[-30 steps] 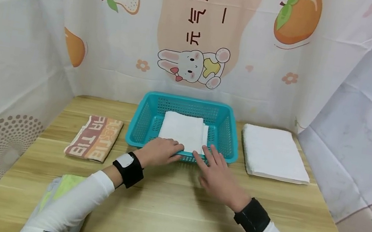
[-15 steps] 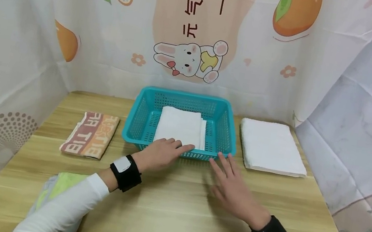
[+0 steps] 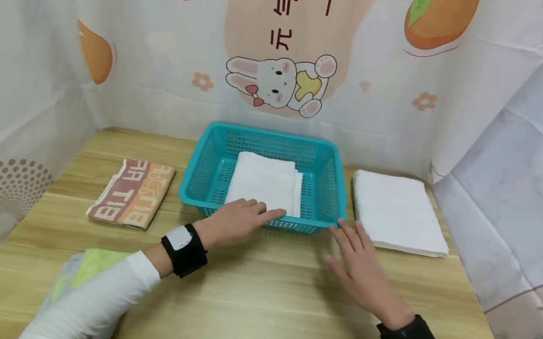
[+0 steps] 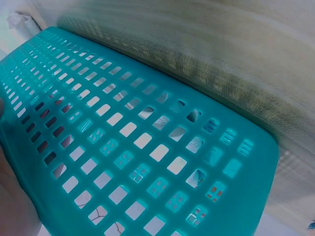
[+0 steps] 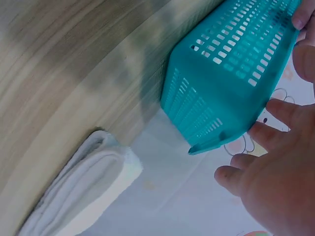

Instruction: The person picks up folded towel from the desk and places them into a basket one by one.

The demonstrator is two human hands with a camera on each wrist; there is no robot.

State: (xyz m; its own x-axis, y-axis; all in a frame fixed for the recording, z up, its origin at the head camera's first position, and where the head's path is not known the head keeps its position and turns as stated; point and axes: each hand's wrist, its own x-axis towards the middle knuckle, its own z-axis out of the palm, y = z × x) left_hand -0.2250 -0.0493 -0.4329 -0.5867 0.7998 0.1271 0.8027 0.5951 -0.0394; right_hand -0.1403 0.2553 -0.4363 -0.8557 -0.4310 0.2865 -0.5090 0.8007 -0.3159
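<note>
A teal plastic basket (image 3: 313, 223) stands at the back of the table, with a folded white towel (image 3: 264, 180) inside. My left hand (image 3: 230, 225) holds the basket's front rim near its middle, fingers over the edge and thumb along it. In the left wrist view the hand (image 4: 15, 201) shows only at the left edge, beside the perforated basket wall (image 4: 142, 142). My right hand (image 3: 362, 270) is spread at the basket's front right corner, its fingertips at the rim. The right wrist view shows those fingers (image 5: 268, 135) extended, nothing gripped.
A larger folded white towel (image 3: 400, 213) lies right of the basket. To the left is a folded red-and-orange patterned towel (image 3: 134, 193). A green-and-grey cloth (image 3: 93, 266) lies partly under the left sleeve. A printed curtain (image 3: 170, 70) hangs behind the table.
My right hand has slid right from the middle of the front rim to the right corner. The left hand stays on the rim, its thumb now along the edge. The view has shifted slightly.
</note>
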